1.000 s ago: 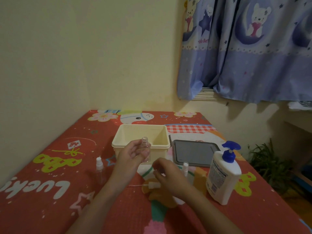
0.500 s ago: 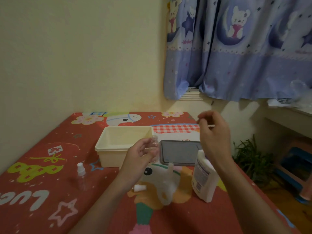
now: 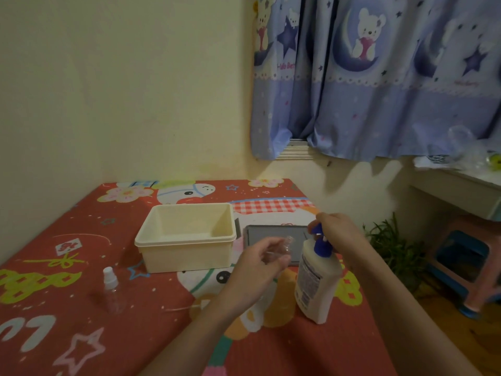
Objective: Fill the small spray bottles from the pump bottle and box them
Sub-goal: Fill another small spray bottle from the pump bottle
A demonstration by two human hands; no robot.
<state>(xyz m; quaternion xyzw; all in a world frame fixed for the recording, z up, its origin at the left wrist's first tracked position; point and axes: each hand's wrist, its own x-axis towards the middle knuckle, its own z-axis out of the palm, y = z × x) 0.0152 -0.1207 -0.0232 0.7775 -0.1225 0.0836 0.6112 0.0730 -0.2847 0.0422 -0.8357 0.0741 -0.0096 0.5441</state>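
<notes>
At nine o'clock a capped spray bottle (image 3: pixel 112 290) stands unfilled. An uncapped small bottle (image 3: pixel 282 249) is pinched in the left hand (image 3: pixel 261 263); at its three o'clock the pump bottle (image 3: pixel 317 278) is topped by the curled right hand (image 3: pixel 337 230). Filling is judged imminent: mouth under spout, then a press.

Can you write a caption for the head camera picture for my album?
Left hand holds an open small bottle beside the pump bottle; right hand on its pump.

My left hand (image 3: pixel 264 257) holds an uncapped clear spray bottle (image 3: pixel 284 246) beside the pump bottle (image 3: pixel 315 280), whose blue pump (image 3: pixel 321 241) my right hand (image 3: pixel 337 229) grips.
</notes>
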